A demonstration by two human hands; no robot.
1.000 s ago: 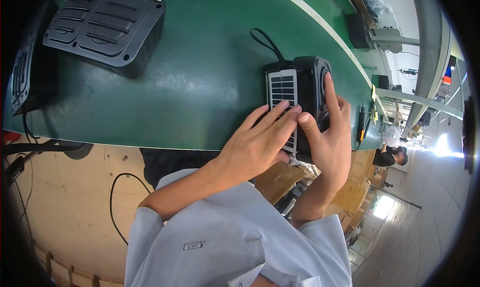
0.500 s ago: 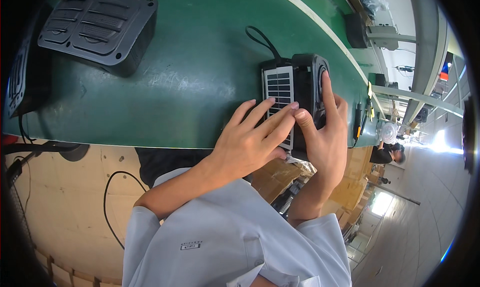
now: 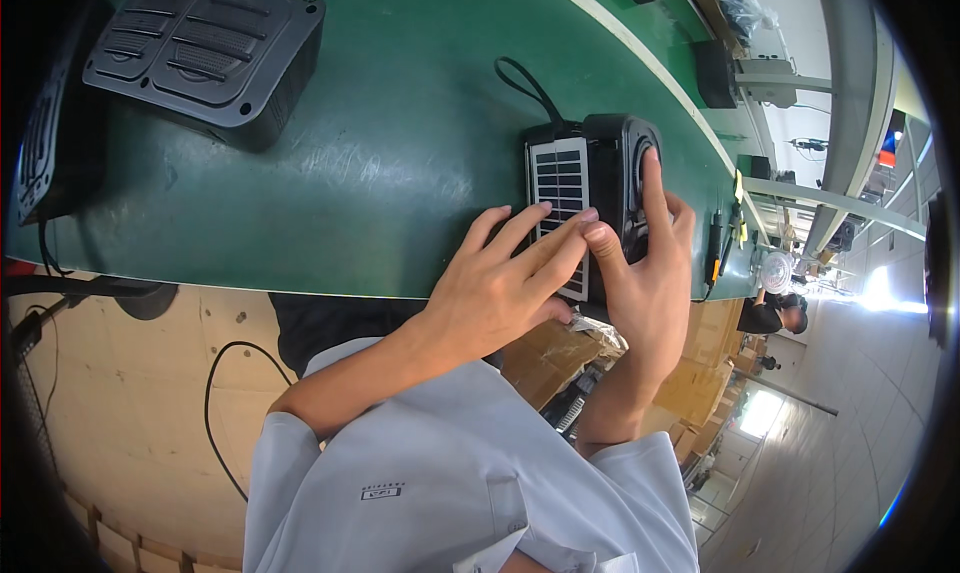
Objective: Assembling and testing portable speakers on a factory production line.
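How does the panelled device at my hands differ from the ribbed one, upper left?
The panelled device shows a striped panel; the ribbed device shows raised bars. Your left hand and right hand touch the panelled device; neither touches the ribbed device. Both are dark and boxy, on the green table.

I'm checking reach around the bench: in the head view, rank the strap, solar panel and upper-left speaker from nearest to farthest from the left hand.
1. Solar panel: partly under the left hand.
2. Strap: just past the panel's upper end.
3. Upper-left speaker: well off to the left.
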